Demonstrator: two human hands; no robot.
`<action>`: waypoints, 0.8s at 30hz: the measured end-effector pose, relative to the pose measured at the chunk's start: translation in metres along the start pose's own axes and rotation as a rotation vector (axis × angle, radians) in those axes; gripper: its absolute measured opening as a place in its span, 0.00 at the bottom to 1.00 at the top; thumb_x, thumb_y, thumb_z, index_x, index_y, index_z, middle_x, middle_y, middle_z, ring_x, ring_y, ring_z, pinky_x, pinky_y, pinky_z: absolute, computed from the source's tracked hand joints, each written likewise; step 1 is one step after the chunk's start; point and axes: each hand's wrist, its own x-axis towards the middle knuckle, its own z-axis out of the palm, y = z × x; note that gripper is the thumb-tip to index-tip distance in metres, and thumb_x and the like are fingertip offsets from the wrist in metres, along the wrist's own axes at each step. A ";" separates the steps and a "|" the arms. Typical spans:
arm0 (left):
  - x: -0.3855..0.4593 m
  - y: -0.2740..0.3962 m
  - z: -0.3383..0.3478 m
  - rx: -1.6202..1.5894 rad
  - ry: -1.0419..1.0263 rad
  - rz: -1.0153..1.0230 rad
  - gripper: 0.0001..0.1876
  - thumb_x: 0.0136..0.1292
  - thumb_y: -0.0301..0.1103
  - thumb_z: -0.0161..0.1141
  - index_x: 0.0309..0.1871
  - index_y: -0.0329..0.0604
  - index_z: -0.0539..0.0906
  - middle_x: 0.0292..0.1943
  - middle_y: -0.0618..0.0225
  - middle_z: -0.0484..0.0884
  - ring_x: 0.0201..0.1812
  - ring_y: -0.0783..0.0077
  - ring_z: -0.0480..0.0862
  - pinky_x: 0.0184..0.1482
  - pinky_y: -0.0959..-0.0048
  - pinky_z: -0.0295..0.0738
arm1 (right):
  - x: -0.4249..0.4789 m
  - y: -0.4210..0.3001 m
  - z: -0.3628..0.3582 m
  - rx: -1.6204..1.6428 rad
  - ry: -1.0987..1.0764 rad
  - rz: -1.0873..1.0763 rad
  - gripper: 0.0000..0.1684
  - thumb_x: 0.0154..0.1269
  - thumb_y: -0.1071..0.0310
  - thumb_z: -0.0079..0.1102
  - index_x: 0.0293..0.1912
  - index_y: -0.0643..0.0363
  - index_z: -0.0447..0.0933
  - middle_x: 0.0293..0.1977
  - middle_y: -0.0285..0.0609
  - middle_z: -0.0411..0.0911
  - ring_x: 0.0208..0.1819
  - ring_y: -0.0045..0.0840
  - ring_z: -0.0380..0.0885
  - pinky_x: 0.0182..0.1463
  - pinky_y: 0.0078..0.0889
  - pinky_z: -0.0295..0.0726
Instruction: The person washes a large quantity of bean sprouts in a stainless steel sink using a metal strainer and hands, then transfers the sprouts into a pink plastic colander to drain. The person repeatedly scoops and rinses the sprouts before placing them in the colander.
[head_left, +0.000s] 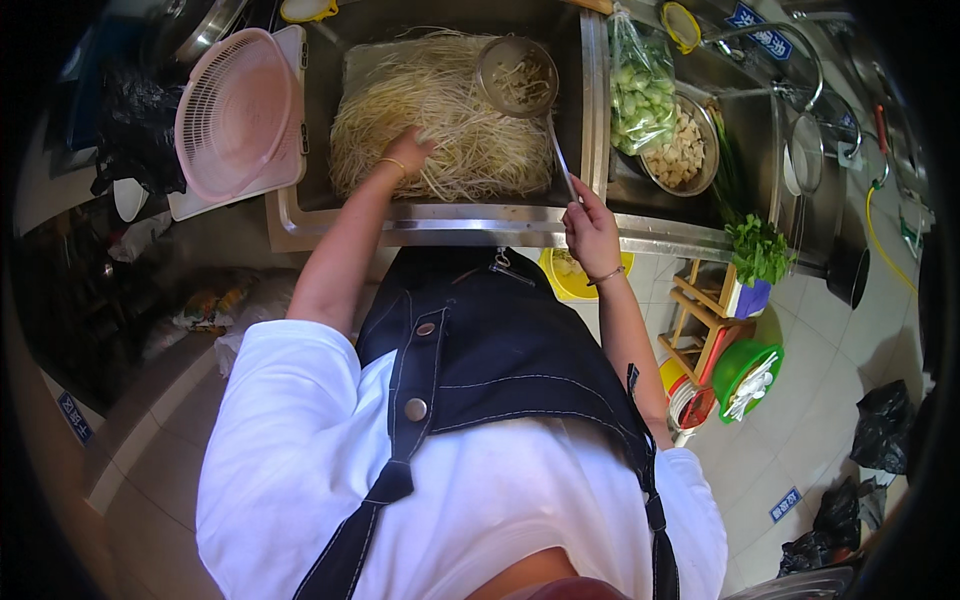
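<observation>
A wide mass of bean sprouts (450, 142) fills most of the steel sink (442, 216) before me. My left hand (410, 148) reaches down among the sprouts, its fingertips partly hidden, so I cannot tell whether they grip any. In my right hand (589, 225) is the long metal handle of a round strainer (517, 77). The strainer's bowl is over the right far part of the sprouts and has pale bits, perhaps sprout scraps, in it. My right hand is at the sink's front rim, near the divider.
Left of the sink, a pink plastic colander (236, 116) leans on a white board (298, 157). In the right basin are a clear bag of cut green vegetables (641, 97) and a bowl of pale cubes (681, 154). Leafy greens (757, 247) and a green basin (772, 352) are at lower right.
</observation>
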 end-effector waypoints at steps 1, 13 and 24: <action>-0.010 0.019 -0.003 0.223 0.052 0.004 0.31 0.60 0.46 0.60 0.63 0.39 0.67 0.52 0.53 0.76 0.51 0.63 0.77 0.52 0.66 0.71 | -0.005 -0.003 -0.005 0.051 0.010 0.038 0.25 0.68 0.72 0.44 0.64 0.58 0.63 0.22 0.30 0.66 0.17 0.10 0.59 0.19 0.13 0.58; -0.043 0.170 -0.016 -0.779 -0.229 -0.029 0.37 0.59 0.60 0.57 0.64 0.46 0.63 0.53 0.62 0.74 0.52 0.68 0.74 0.52 0.64 0.70 | -0.055 -0.006 -0.023 0.539 -0.124 0.263 0.27 0.69 0.71 0.40 0.66 0.56 0.57 0.21 0.33 0.63 0.10 0.12 0.52 0.10 0.15 0.49; 0.002 0.095 0.038 0.347 -0.176 0.289 0.37 0.63 0.60 0.48 0.70 0.47 0.59 0.70 0.50 0.56 0.71 0.48 0.52 0.69 0.55 0.48 | -0.204 0.110 -0.043 1.124 0.721 -0.136 0.28 0.67 0.69 0.41 0.66 0.52 0.58 0.22 0.35 0.65 0.09 0.14 0.52 0.10 0.16 0.50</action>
